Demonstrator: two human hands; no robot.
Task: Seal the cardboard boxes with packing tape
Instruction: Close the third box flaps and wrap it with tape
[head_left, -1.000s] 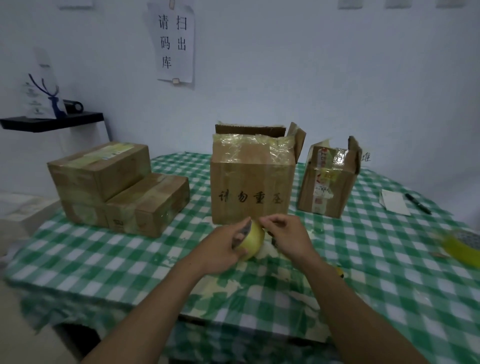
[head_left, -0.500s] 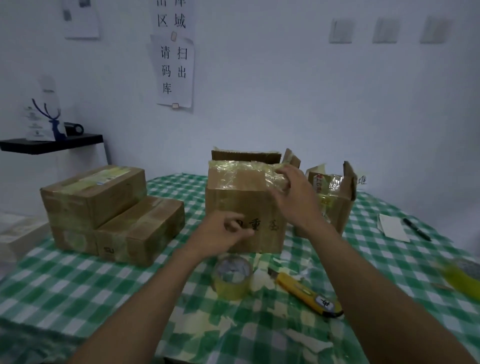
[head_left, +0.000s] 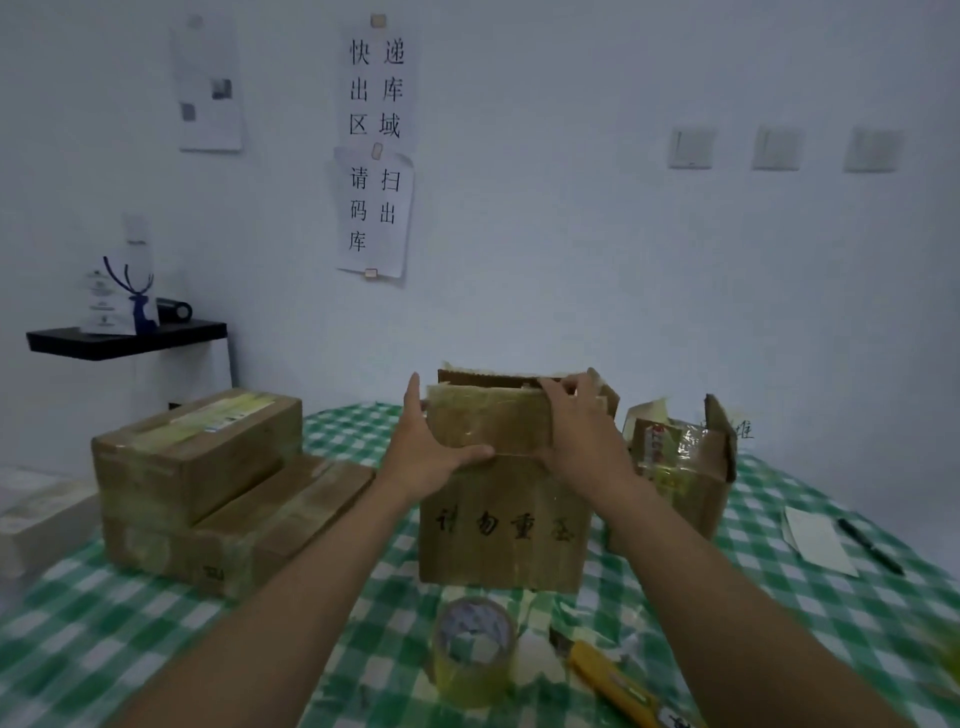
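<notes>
A tall cardboard box (head_left: 506, 525) with black handwriting stands mid-table, its top flaps up and old tape across its upper front. My left hand (head_left: 423, 452) grips its upper left corner, thumb on the front face. My right hand (head_left: 582, 421) holds the top front flap near the right corner. A roll of clear packing tape (head_left: 474, 649) stands on the tablecloth in front of the box, untouched. A second open box (head_left: 680, 467) sits to the right.
Two taped boxes (head_left: 208, 483) are stacked at the left. A yellow utility knife (head_left: 613, 680) lies right of the tape roll. A paper slip (head_left: 818, 540) and a pen (head_left: 870, 545) lie far right. The green checked table (head_left: 104, 649) meets a white wall.
Both hands let go of the tape roll, left it on the table and rose to the tall box. They now grip its top. The view has tilted upward.
</notes>
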